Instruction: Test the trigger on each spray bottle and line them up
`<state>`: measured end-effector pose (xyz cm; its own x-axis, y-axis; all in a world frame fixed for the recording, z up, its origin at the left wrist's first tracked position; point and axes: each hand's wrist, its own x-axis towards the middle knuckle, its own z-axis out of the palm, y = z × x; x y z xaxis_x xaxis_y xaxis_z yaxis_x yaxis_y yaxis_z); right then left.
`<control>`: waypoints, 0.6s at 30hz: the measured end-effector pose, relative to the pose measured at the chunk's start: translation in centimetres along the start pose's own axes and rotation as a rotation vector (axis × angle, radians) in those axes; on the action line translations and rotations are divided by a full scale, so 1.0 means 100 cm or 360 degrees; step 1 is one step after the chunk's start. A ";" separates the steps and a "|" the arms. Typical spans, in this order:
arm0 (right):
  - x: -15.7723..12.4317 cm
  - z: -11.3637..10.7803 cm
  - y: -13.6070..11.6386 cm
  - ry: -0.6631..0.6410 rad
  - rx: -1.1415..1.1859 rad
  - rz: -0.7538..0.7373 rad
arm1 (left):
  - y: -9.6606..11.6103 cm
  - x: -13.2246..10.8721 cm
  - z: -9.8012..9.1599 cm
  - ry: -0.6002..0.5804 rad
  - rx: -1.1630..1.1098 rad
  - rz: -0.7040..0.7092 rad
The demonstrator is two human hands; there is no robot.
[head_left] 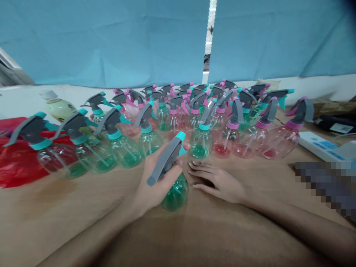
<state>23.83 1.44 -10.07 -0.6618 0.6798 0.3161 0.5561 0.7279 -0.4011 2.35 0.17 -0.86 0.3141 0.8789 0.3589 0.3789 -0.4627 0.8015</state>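
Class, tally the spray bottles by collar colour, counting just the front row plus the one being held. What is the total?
Turquoise-collared bottles: 6 (5 in the front row, plus the held bottle in the left hand)
Pink-collared bottles: 3 (all in the front row)
Total: 9

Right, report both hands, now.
Left hand: closed, holding a green spray bottle.
Right hand: open, palm down, holding nothing.

20+ spray btls, 1 white-capped btl & 1 red bag.
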 end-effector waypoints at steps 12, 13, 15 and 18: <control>0.000 -0.001 -0.001 -0.0009 -0.0009 0.0002 | -0.002 0.000 0.001 -0.0022 -0.0061 -0.0008; 0.000 -0.001 -0.001 -0.0007 -0.0012 0.0004 | -0.004 0.000 0.001 -0.0029 -0.0071 0.0000; 0.000 -0.001 -0.001 -0.0002 -0.0014 -0.0002 | -0.006 0.000 0.000 -0.0030 -0.0085 0.0014; 0.000 0.000 0.000 -0.0002 -0.0027 -0.0009 | -0.009 -0.001 0.000 0.0010 -0.0069 0.0000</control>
<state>23.83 1.38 -10.08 -0.6654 0.6757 0.3173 0.5610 0.7330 -0.3847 1.99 0.47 -1.64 0.3089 0.8795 0.3620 0.3407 -0.4576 0.8213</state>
